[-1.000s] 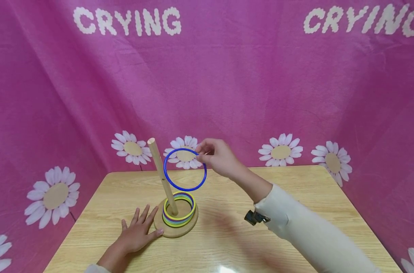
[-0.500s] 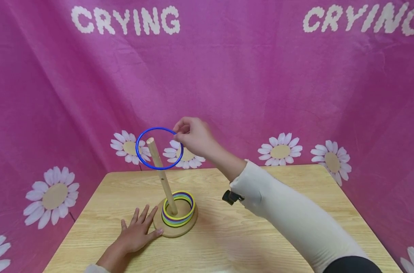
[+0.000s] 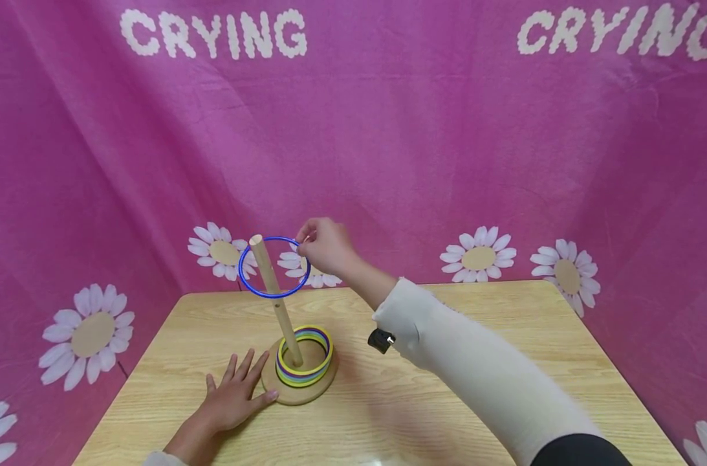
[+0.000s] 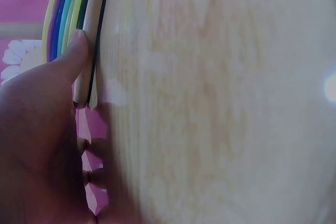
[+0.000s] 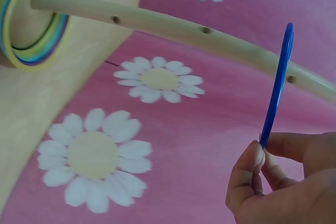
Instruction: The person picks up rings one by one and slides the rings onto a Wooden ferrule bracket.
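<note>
A wooden peg (image 3: 282, 318) stands up from a round wooden base (image 3: 297, 397) on the table. Several thin coloured rings (image 3: 306, 377), yellow on top, lie stacked around its foot. Near the top of the peg, my right hand (image 3: 325, 246) pinches a blue ring (image 3: 274, 296) by its right edge between thumb and fingers. The ring encircles the peg just under its tip, and the right wrist view shows the ring (image 5: 276, 93) edge-on across the wood. My left hand (image 3: 231, 400) rests on the table with fingers spread, its thumb touching the base's rim (image 4: 84, 90).
The light wood table (image 3: 475, 375) runs up to a pink cloth backdrop (image 3: 388, 129) printed with white daisies and lettering. Cloth also closes off the left and right sides. A small black device (image 3: 381, 340) sits at the right cuff.
My right hand has carried the blue ring left and up over the peg's tip, then lowered it slightly so it surrounds the peg. The left hand stays in place.
</note>
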`<move>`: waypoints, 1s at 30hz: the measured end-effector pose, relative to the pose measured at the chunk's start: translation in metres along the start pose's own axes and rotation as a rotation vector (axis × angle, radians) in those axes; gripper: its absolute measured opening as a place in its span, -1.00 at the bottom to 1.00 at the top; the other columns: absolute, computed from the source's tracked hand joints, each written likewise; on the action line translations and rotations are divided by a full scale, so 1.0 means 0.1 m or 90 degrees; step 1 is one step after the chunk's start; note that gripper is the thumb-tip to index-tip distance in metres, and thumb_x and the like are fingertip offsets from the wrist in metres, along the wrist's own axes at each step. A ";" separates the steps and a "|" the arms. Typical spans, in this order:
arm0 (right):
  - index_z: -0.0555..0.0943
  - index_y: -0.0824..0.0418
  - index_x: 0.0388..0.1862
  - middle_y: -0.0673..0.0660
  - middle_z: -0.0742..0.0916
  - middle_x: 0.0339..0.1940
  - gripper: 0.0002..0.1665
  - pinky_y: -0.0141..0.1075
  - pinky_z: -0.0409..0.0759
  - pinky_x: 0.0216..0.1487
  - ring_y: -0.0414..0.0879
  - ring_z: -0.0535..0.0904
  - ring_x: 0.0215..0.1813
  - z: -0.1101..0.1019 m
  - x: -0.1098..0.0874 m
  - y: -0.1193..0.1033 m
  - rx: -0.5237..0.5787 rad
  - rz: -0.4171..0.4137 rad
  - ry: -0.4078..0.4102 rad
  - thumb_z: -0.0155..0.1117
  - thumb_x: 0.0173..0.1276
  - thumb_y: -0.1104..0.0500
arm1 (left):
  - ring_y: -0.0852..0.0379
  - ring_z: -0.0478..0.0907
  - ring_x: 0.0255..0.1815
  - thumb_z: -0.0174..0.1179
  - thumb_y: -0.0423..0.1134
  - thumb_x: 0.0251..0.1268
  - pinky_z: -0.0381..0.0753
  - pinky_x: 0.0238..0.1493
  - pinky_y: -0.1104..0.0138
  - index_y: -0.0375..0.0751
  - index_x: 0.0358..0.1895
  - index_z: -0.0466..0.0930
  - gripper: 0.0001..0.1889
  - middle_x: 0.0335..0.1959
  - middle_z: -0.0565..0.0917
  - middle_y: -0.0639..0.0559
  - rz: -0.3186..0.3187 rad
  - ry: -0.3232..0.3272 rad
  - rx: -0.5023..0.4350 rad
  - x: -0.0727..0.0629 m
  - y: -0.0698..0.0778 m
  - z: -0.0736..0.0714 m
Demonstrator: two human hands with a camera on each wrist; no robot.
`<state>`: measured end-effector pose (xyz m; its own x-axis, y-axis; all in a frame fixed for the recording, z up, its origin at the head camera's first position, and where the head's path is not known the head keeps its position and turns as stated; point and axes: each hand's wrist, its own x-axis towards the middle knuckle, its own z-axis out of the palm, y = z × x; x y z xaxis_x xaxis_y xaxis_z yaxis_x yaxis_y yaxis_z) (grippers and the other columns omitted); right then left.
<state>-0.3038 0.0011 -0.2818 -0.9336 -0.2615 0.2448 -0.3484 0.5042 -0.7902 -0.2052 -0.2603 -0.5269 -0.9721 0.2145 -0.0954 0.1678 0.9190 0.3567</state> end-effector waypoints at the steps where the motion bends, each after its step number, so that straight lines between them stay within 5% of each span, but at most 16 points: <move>1: 0.70 0.26 -0.28 0.13 0.77 -0.34 -0.94 -0.43 0.44 -0.42 -0.17 0.55 -0.37 0.03 0.00 0.04 -0.002 0.004 0.000 0.38 0.27 0.35 | -0.47 -0.29 0.66 0.01 0.50 0.38 -0.40 0.23 -0.67 0.10 0.70 0.00 -0.04 0.71 -0.05 -0.22 -0.002 -0.002 0.002 0.00 0.00 0.00; 16: 0.70 0.22 -0.36 -0.04 0.63 -0.61 -0.91 -0.41 0.38 -0.55 -0.23 0.46 -0.56 0.40 -0.10 0.62 -0.030 0.048 -0.006 0.36 0.20 0.38 | -0.49 -0.25 0.65 0.04 0.45 0.40 -0.37 0.21 -0.68 0.06 0.69 0.03 -0.06 0.70 -0.03 -0.25 0.003 0.003 0.004 -0.03 0.05 -0.03; 30: 0.65 0.17 -0.42 -0.03 0.64 -0.56 -0.87 -0.36 0.42 -0.45 -0.19 0.48 -0.50 0.67 -0.26 0.99 -0.045 0.091 -0.019 0.39 0.20 0.38 | -0.50 -0.22 0.65 0.04 0.45 0.40 -0.36 0.22 -0.68 0.08 0.69 0.04 -0.07 0.69 0.00 -0.25 0.009 0.018 0.008 -0.04 0.05 -0.04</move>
<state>-0.3081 0.0025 -0.4039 -0.9716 -0.2071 0.1147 -0.2180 0.5941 -0.7743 -0.2015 -0.2576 -0.5216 -0.9739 0.2180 -0.0638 0.1832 0.9199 0.3468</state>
